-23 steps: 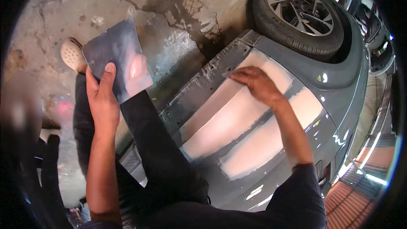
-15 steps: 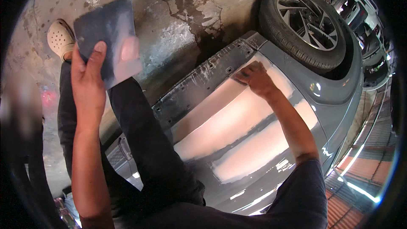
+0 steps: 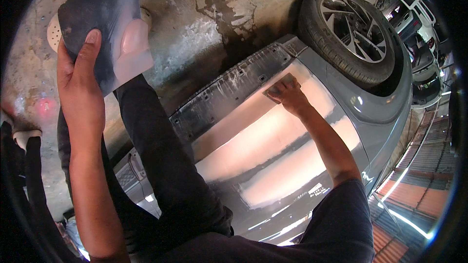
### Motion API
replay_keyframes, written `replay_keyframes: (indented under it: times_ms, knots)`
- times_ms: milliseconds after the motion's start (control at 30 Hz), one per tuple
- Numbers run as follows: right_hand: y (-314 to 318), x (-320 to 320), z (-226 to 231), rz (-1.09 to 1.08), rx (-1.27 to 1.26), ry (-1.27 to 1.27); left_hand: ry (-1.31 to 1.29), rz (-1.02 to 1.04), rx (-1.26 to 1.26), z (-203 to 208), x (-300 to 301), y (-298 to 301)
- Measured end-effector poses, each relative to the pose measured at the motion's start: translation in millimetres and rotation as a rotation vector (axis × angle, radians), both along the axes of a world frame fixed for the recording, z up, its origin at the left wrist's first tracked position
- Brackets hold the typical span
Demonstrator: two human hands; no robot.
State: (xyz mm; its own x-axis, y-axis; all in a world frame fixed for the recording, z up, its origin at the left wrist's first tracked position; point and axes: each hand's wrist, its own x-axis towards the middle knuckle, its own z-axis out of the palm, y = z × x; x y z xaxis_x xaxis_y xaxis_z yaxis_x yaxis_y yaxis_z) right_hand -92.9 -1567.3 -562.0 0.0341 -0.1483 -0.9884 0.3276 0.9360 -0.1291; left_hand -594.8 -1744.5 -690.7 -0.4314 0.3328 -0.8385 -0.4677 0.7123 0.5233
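My left hand (image 3: 82, 80) grips a dark flat mixing board (image 3: 100, 7), thumb on its face. A smooth lump of pink body filler (image 3: 133, 39) lies along the board's right side. Out on the grey car's lower side panel (image 3: 336, 70), my right hand (image 3: 294, 98) holds a thin dark spreader (image 3: 288, 77) against the surface, near the panel's lower edge. Broad pale-pink filler patches (image 3: 258, 139) cover much of this panel, with grey strips between them. My right fingers partly hide the spreader.
A wheel (image 3: 348, 34) stands beyond the panel. Below the painted side runs a dirty dark sill (image 3: 222, 100). The concrete floor (image 3: 195, 48) is cracked and stained. Another person's dark-trousered leg (image 3: 34, 175) shows at far left; other vehicles (image 3: 426, 63) stand at far right.
My left hand and the board have shifted up and to the left. My right hand has moved slightly down and left on the panel, showing more of the spreader.
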Motion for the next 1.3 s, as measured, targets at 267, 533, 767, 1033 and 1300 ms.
replay_keyframes:
  times_ms: [267, 533, 767, 1033, 1300]
  knots:
    - [1, 7, -9, 0.021, 0.016, 0.046, 0.075, -0.135, 0.02, 1, -5, -6]
    - [4, 9, -20, -0.008, 0.001, -0.009, 0.069, -0.125, -0.027, 2, -2, -2]
    - [4, 15, -13, -0.074, 0.014, 0.019, 0.066, -0.114, 0.001, 2, 2, 2]
    - [21, -52, -4, -0.025, -0.114, -0.33, -0.097, 0.109, 0.074, 1, 5, 5]
    - [39, -39, -3, -0.058, -0.108, -0.146, -0.005, 0.001, 0.042, 4, 7, 14]
